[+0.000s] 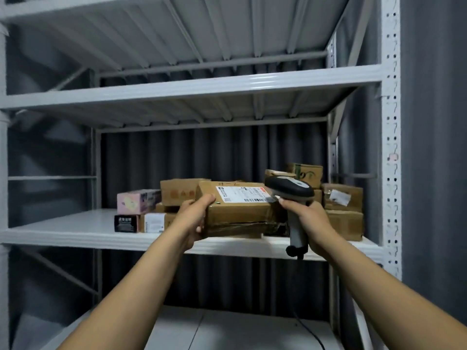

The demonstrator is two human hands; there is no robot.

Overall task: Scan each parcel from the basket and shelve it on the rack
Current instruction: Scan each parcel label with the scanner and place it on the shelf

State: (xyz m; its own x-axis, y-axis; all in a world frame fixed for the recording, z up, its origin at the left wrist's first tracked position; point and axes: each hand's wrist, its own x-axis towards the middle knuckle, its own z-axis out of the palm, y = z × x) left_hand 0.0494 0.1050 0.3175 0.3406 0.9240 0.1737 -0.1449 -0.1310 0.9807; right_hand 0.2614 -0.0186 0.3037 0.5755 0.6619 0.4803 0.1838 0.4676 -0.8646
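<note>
Behind the rack (192, 89) we see a dark grey curtain (214, 152) hanging in upright folds; it also shows below the middle board. To the right of the pierced post we find a plain grey wall (434, 147). Toward the left of the board we make out a pink carton (138, 201) lying atop a small black box (126, 223), with a white-labelled box (154, 222) just beside that. At the far right a brown carton (308, 174) with green print sits upon other cartons.

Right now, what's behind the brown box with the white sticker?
More cardboard boxes are stacked behind the labelled box on the shelf, with a dark ridged wall farther back. The box and the scanner hide whatever sits directly behind.
</note>
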